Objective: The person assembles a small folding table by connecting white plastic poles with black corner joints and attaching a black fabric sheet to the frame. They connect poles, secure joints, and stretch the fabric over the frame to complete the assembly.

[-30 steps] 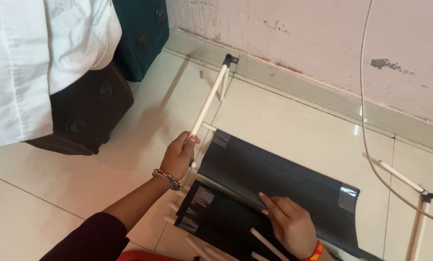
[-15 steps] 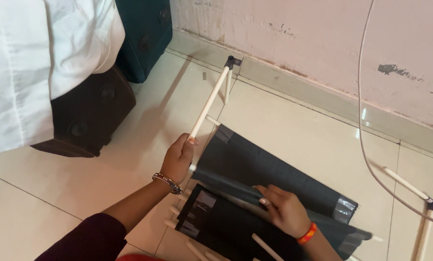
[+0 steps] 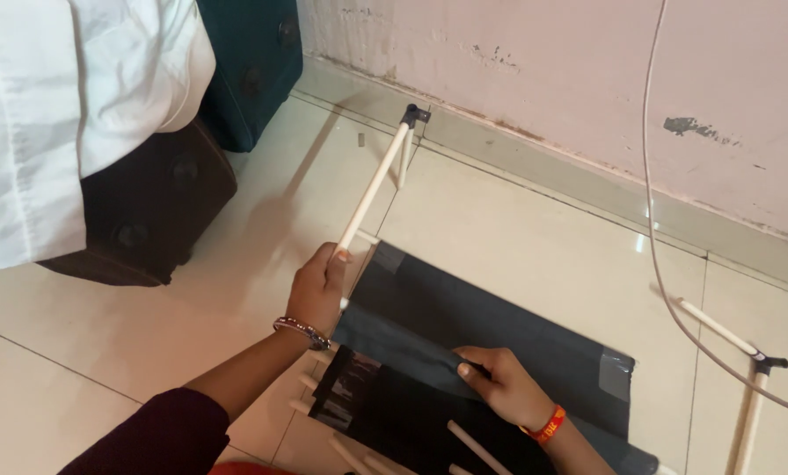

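Landmark: dark fabric panel (image 3: 499, 339), lying flat on the tiled floor (image 3: 535, 220).
Left hand (image 3: 317, 288): closed around a white rod (image 3: 372, 186) at the panel's upper left corner.
Rod axis: runs from the fist up and away toward the wall (image 3: 543, 53), ending in a dark corner joint (image 3: 414, 114) well beyond the panel.
Right hand (image 3: 504, 387): resting on the panel's lower middle, fingers curled and pinching a fold of the fabric; the grip looks closed on the cloth.
Nearer hand: the left is on the rod; the right is well apart from it, across the panel.
Key relation: the rod's free length lies ahead of the left grip, and the panel's edge sits just beside that fist.
Other rods: several short white rods (image 3: 464, 440) poke out below the panel; one more with a joint (image 3: 746, 343) lies to the panel's right.
Around: dark case (image 3: 148, 211) and white cloth (image 3: 69, 97) left of the panel; a thin cable (image 3: 653, 202) hangs on its right.
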